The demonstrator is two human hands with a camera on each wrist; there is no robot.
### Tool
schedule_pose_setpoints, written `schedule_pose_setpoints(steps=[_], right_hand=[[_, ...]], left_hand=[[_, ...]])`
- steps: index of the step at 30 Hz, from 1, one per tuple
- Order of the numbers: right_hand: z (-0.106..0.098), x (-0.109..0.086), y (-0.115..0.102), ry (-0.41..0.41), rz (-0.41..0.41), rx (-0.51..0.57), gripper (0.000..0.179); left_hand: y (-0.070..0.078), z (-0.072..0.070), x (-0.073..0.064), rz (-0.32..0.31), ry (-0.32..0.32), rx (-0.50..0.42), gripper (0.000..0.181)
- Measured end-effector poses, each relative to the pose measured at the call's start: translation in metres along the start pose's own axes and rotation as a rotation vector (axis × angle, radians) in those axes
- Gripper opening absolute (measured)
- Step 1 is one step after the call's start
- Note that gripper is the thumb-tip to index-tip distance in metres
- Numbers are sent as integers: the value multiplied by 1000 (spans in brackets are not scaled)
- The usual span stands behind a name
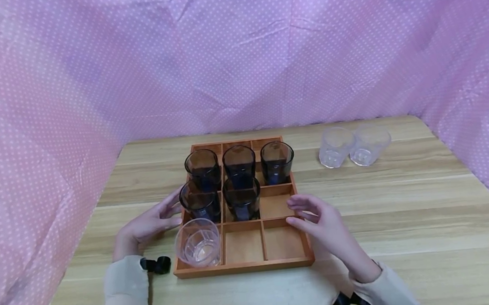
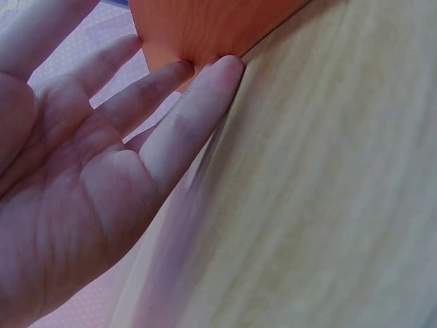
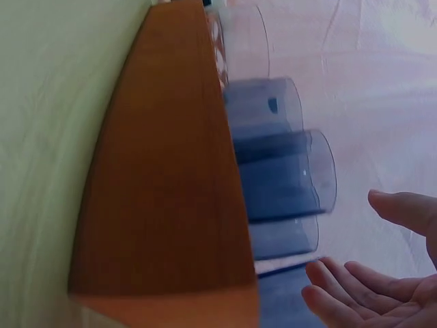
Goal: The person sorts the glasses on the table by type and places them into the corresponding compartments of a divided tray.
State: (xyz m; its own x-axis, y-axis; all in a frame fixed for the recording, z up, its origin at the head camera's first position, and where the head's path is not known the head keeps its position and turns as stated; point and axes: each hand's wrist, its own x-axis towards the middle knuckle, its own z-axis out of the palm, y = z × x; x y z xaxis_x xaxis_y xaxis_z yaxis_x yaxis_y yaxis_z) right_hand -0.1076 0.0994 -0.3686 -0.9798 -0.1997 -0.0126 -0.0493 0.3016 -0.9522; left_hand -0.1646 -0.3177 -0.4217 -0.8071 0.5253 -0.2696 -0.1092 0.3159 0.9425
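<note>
A wooden tray (image 1: 245,267) divided into compartments stands on the table. Dark tumblers (image 1: 243,198) fill its back row and the left and middle compartments of the middle row. In the front left compartment is a clear tumbler (image 1: 198,243). My left hand (image 1: 155,223) rests its fingertips against the tray's left side; in the left wrist view, the fingers (image 2: 181,133) are extended and touch the wood. Over the tray's right edge, near the middle and front compartments, hovers my right hand (image 1: 320,222). Its fingers are loosely bent, thumb apart, holding nothing.
Two clear tumblers (image 1: 336,148) stand close together on the wooden table (image 1: 413,203) at the back right. Pink dotted cloth (image 1: 234,63) surrounds the table at the back and both sides. Black straps with small devices (image 1: 162,265) sit at both wrists.
</note>
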Motion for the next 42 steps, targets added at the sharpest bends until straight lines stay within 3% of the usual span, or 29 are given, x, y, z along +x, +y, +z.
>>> schedule_pose_setpoints(steps=[6, 14, 28, 36, 42], right_hand=[[-13, 6, 2, -34, 8, 68, 45], [-26, 10, 8, -3, 42, 3, 47], [-68, 41, 24, 209, 42, -66, 52], [-81, 51, 30, 305, 67, -99, 56], [-90, 61, 34, 433, 85, -78, 59]], left_hand=[[-1, 0, -1, 1, -1, -14, 89], [-2, -1, 2, 7, -5, -10, 87], [-5, -2, 3, -3, 6, 7, 87], [-3, -2, 3, -5, 7, 7, 89], [-2, -2, 3, 5, -4, -9, 89]])
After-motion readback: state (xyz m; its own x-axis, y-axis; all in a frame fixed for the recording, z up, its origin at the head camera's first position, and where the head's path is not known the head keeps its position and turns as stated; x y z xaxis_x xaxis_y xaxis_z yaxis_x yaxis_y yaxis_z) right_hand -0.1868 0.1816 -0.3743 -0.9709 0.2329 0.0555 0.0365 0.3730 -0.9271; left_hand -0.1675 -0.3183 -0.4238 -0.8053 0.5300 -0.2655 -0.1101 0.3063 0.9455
